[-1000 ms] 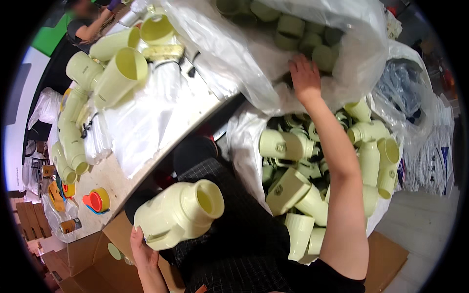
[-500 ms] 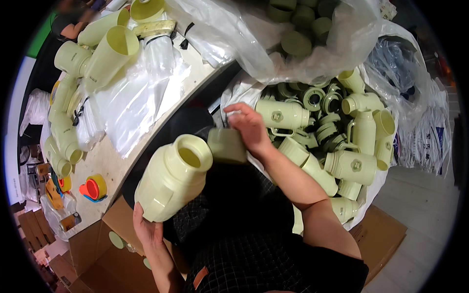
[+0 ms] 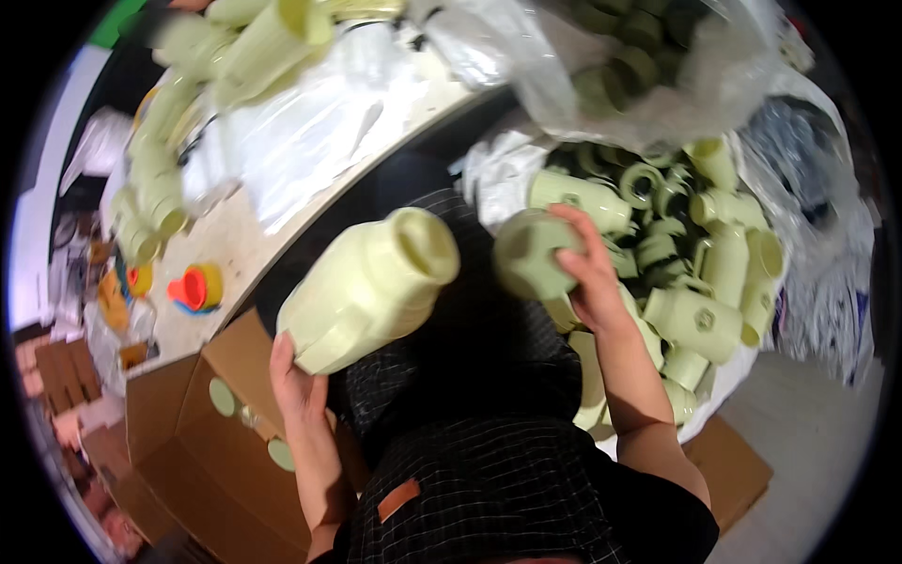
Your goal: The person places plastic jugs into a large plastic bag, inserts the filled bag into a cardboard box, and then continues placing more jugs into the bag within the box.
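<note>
Holding a pale green flask point(image 3: 362, 296) by its base with the left grip point(image 3: 301, 381), left of the frame's centre; curling thumb and fingers firmly against its lower end. Tilting the flask, with its open mouth turned toward the upper right. Pinching a duller green, round cup point(image 3: 528, 254) between thumb and fingers of the right grip point(image 3: 594, 273), by its right side, just right of the frame's centre. Holding cup and flask near each other, not touching. Wearing a dark checked apron point(image 3: 489, 461) at the lower middle.

Beside a tabletop point(image 3: 235, 230) at the upper left, strewn with white plastic bags point(image 3: 301, 155), pale green containers point(image 3: 158, 183) and a red and yellow roll point(image 3: 194, 289). Near an open cardboard box point(image 3: 202, 470) at the lower left, with pale green discs point(image 3: 223, 397) inside. Next to a white sack point(image 3: 507, 179) at the right, filled with more flasks point(image 3: 697, 321). Below a clear plastic bag point(image 3: 681, 117) at the upper right, holding dark green cups point(image 3: 642, 33).
</note>
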Action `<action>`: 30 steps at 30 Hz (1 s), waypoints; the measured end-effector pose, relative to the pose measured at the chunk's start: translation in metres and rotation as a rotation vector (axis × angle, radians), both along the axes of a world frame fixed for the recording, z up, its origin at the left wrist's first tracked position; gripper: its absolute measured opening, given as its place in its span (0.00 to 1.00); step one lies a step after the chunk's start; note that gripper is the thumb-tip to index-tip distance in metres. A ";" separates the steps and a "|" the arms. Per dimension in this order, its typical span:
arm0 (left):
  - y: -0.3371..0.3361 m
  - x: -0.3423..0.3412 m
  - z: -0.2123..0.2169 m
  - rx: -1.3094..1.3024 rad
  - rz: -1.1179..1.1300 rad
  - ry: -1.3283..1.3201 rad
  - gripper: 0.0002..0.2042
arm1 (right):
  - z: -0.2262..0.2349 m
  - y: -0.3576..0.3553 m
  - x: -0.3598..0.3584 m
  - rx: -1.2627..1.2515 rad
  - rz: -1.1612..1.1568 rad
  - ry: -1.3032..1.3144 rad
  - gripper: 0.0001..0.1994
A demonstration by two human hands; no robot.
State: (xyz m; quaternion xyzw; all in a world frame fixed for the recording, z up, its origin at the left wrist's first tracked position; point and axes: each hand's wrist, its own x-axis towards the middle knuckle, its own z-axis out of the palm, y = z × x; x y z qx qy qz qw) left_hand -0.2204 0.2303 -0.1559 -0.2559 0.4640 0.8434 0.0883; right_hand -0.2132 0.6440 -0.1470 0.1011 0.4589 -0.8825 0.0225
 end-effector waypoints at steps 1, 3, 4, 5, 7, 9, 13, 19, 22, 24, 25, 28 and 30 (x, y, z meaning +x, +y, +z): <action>0.005 -0.004 0.008 0.011 -0.030 0.054 0.22 | 0.005 -0.003 -0.004 -0.256 -0.011 -0.014 0.23; 0.012 -0.006 0.018 -0.037 -0.068 0.091 0.22 | 0.005 -0.022 -0.016 -0.474 0.001 -0.138 0.25; 0.013 -0.004 0.022 -0.036 -0.068 0.097 0.21 | -0.005 -0.037 -0.024 -0.405 0.063 -0.130 0.26; 0.013 0.001 0.025 -0.039 -0.064 0.104 0.21 | -0.010 -0.055 -0.032 -0.340 0.128 -0.121 0.27; 0.010 0.002 0.029 -0.017 -0.075 0.074 0.20 | 0.009 -0.083 -0.044 0.176 0.140 -0.010 0.31; 0.011 0.004 0.030 0.039 -0.092 -0.008 0.20 | 0.023 -0.080 -0.047 0.711 0.014 0.408 0.33; 0.007 0.007 0.017 -0.164 -0.054 -0.018 0.19 | 0.032 -0.069 -0.041 0.976 0.064 0.892 0.37; 0.028 -0.032 0.112 -1.209 0.245 0.938 0.27 | -0.032 -0.129 0.020 0.420 0.276 0.022 0.21; 0.034 -0.061 0.137 -1.179 -0.416 1.164 0.26 | -0.023 -0.075 0.031 0.693 0.154 0.076 0.24; 0.063 -0.072 0.118 -1.180 -0.746 1.211 0.21 | -0.065 -0.007 0.024 0.880 -0.314 -0.058 0.22; 0.072 -0.070 0.101 -1.213 -0.843 1.195 0.21 | -0.096 0.034 0.016 0.915 -0.531 -0.154 0.22; 0.096 -0.057 0.076 -1.103 -0.712 0.675 0.41 | -0.220 0.179 0.039 1.362 -0.374 -0.617 0.19; 0.085 -0.038 0.070 -1.049 -0.610 0.497 0.38 | -0.258 0.214 0.052 1.759 0.089 -0.767 0.30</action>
